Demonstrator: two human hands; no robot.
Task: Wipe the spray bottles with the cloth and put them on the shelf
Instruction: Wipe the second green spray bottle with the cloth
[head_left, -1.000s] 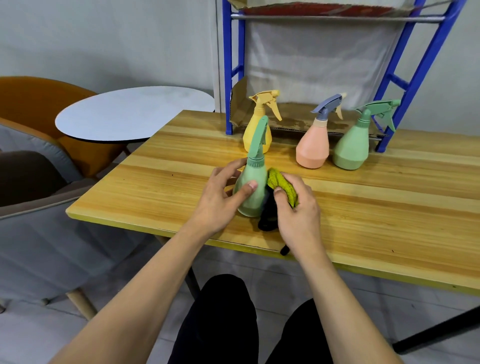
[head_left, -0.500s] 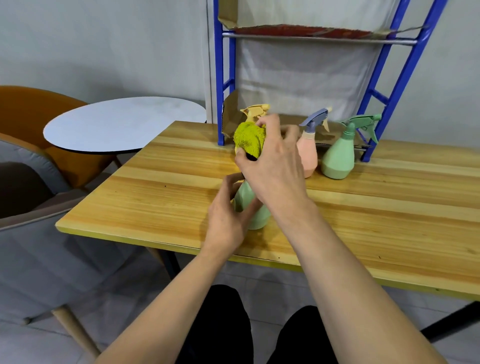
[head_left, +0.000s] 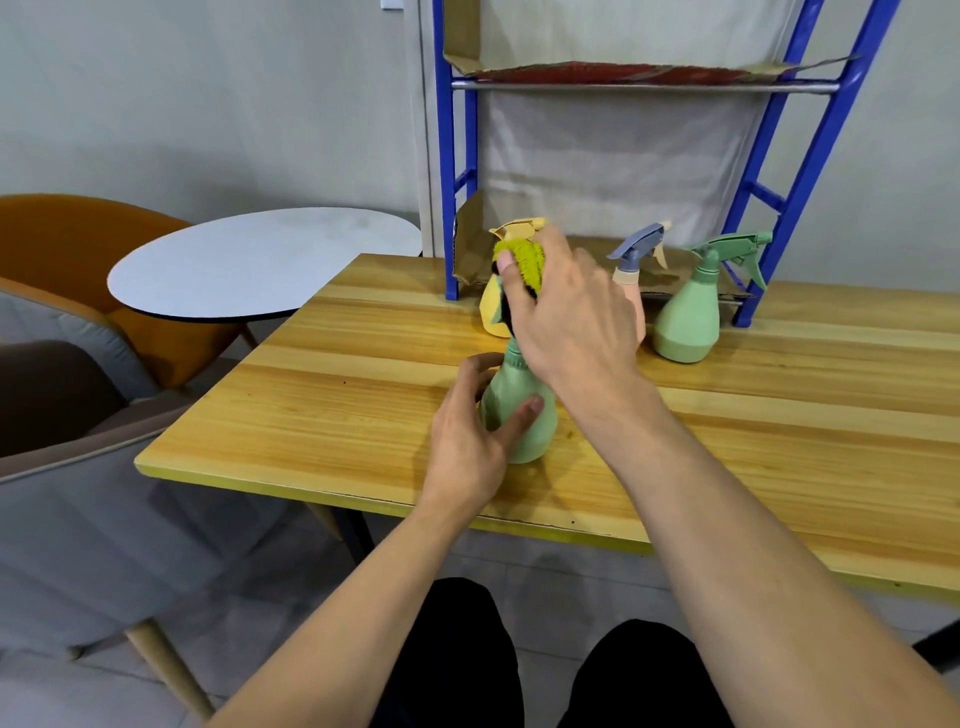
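Wooden table (head_left: 753, 441) (yellow-edged) fronts a grey wall (head_left: 208, 104).

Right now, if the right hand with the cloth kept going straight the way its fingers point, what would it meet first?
Probably the yellow spray bottle, just behind the cloth that the right hand holds over the near green bottle. Depth is hard to judge.

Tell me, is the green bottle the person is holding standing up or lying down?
Standing up. The green bottle sits base-down on the table, neck pointing up, left hand around it.
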